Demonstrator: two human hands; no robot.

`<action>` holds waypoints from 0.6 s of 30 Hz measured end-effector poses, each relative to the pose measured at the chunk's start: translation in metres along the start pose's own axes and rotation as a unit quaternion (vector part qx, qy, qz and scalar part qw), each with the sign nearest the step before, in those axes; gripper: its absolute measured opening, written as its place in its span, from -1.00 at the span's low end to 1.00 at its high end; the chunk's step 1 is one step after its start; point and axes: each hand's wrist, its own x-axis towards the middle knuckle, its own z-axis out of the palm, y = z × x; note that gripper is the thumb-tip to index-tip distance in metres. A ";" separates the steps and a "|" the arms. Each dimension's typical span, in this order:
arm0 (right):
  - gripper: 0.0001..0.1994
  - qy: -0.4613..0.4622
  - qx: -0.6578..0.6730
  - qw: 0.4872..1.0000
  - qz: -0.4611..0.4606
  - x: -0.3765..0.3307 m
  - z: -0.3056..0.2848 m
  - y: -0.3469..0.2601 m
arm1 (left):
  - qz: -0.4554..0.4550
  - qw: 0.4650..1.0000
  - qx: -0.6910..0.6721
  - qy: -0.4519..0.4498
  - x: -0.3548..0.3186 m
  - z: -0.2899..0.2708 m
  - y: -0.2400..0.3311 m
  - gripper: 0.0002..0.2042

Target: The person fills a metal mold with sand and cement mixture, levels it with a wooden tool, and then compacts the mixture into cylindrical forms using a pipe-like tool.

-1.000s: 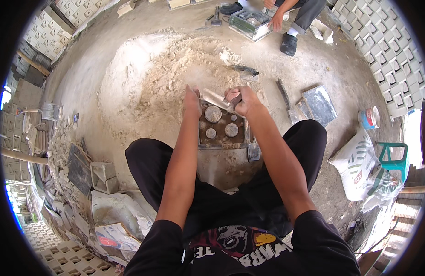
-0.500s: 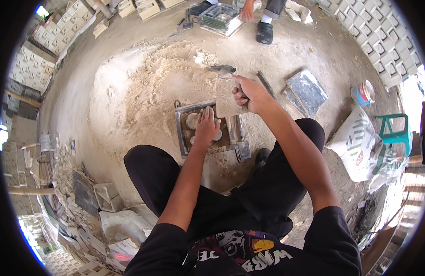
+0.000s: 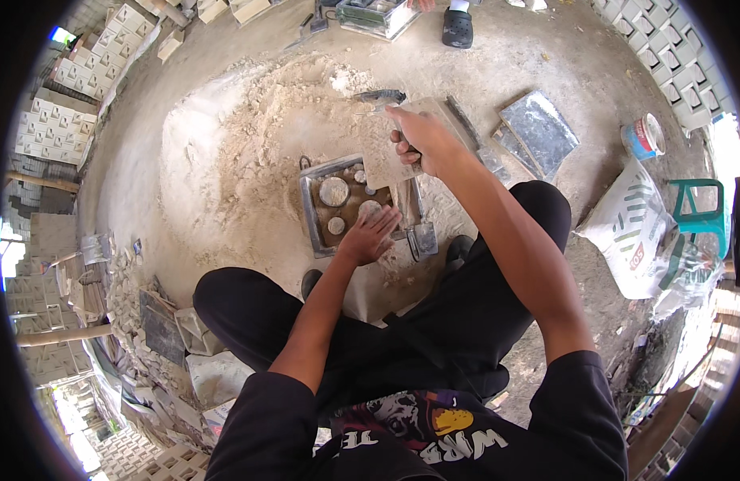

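Note:
A square metal mould frame [image 3: 309, 218] lies on the ground between my legs, with brown material inside. Several round grey discs sit in it, among them a large disc [image 3: 334, 191] and a smaller disc [image 3: 336, 226]. My left hand [image 3: 371, 236] is over the frame's near edge, fingers stretched out, its fingertips beside another disc that it partly covers. In my right hand [image 3: 420, 143] is what looks like a flat rectangular trowel [image 3: 379, 164], its fingers wrapped round the handle. The trowel's blade overlaps the frame's far right corner in view.
A mound of pale powder [image 3: 225, 136] spreads beyond the frame. Dark flat plates [image 3: 538, 132], a bucket [image 3: 644, 137], a white sack [image 3: 626, 232] and a green stool [image 3: 698, 212] stand at the right. Another person's shoe [image 3: 458, 29] is beside a second metal mould [image 3: 378, 18] at the far side.
My left hand has slid off the discs towards the near right edge of the frame, uncovering several of them. My right hand keeps the trowel and has shifted slightly left.

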 end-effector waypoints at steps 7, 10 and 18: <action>-0.76 -0.013 0.028 0.999 0.025 0.003 0.024 0.001 | -0.107 0.992 -0.011 0.071 -0.012 -0.005 -0.011 -0.33; -0.74 -0.030 0.030 0.999 0.019 0.001 0.026 0.005 | -0.007 1.000 -0.007 0.009 -0.011 0.000 0.010 -0.33; -0.75 0.010 -0.004 1.000 0.000 -0.009 0.016 0.004 | -0.045 0.998 0.018 0.030 0.014 0.005 0.012 -0.31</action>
